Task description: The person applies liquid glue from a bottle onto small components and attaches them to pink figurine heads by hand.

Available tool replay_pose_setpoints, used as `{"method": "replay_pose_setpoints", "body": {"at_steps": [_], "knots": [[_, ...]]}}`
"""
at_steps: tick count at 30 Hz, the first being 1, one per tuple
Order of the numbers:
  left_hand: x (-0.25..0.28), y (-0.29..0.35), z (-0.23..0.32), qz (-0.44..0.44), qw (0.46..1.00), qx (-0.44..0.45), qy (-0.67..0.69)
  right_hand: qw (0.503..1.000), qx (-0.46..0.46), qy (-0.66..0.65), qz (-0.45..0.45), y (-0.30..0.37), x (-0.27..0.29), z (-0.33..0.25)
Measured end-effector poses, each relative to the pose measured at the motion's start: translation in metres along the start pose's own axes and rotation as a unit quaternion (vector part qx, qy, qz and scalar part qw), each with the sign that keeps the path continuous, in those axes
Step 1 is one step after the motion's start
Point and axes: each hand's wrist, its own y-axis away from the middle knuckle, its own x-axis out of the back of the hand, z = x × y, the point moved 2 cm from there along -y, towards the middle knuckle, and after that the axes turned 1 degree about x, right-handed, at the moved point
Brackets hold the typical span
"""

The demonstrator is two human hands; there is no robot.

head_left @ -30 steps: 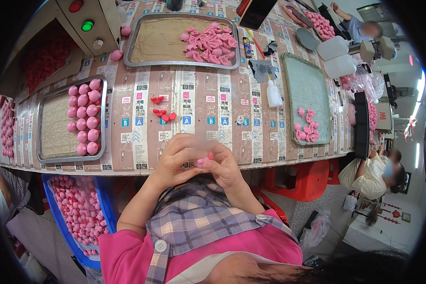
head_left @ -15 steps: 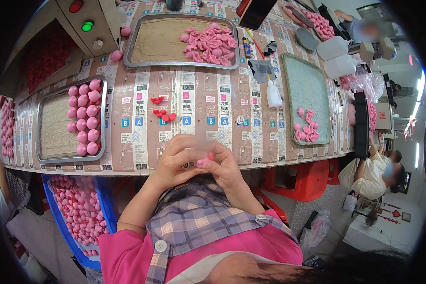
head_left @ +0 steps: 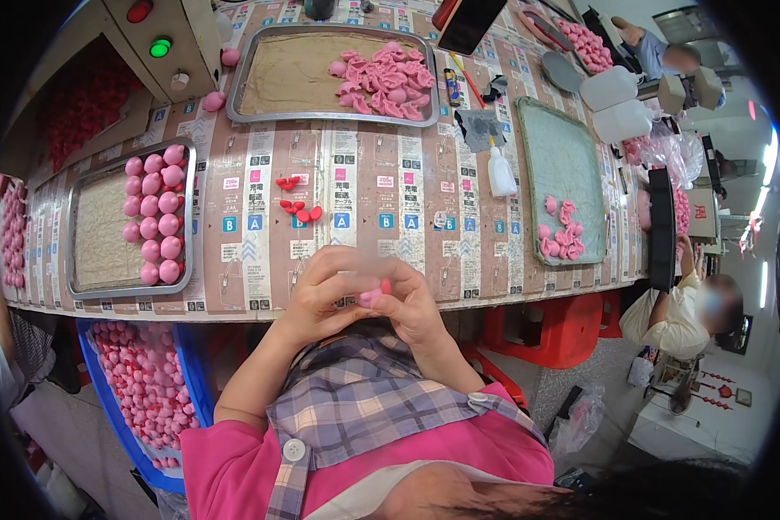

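Observation:
Near the table's front edge, my left hand (head_left: 328, 290) and my right hand (head_left: 412, 305) are together, fingers closed round a small soft pink piece (head_left: 371, 297) with a red part at its upper side. Much of it is hidden by the fingers, so its full shape does not show. Just beyond my hands, several small red oval pieces (head_left: 302, 213) lie in a loose cluster on the patterned table covering (head_left: 364, 160).
Left stands a metal tray (head_left: 104, 234) with rows of pink balls (head_left: 150, 205). A far tray (head_left: 286, 74) holds crumpled pink pieces (head_left: 390, 80); a green tray (head_left: 563, 156) is at right. Beyond are a white squeeze bottle (head_left: 501, 172) and a control box (head_left: 178, 39). Below left, a blue crate (head_left: 201, 381) holds pink-and-red pieces.
My hands and the pink piece look almost unmoved. At the right, a co-worker in a pale top has shifted an arm; the far co-worker at upper right has also moved.

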Motion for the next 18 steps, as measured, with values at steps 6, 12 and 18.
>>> {"method": "replay_pose_setpoints", "body": {"at_steps": [6,12,18], "knots": [[0.0004,0.0006,-0.0021,0.000,1.000,0.002,0.016,1.000,0.007,0.010,-0.007,0.0012,-0.0014,-0.0025],[-0.0008,0.0038,-0.0066,0.009,0.999,0.007,0.040,0.997,0.039,0.070,-0.003,0.0023,-0.0022,-0.0027],[-0.0009,0.0078,-0.0089,0.016,0.994,0.042,0.096,0.982,0.074,0.171,-0.016,0.0028,-0.0038,-0.0079]]}}
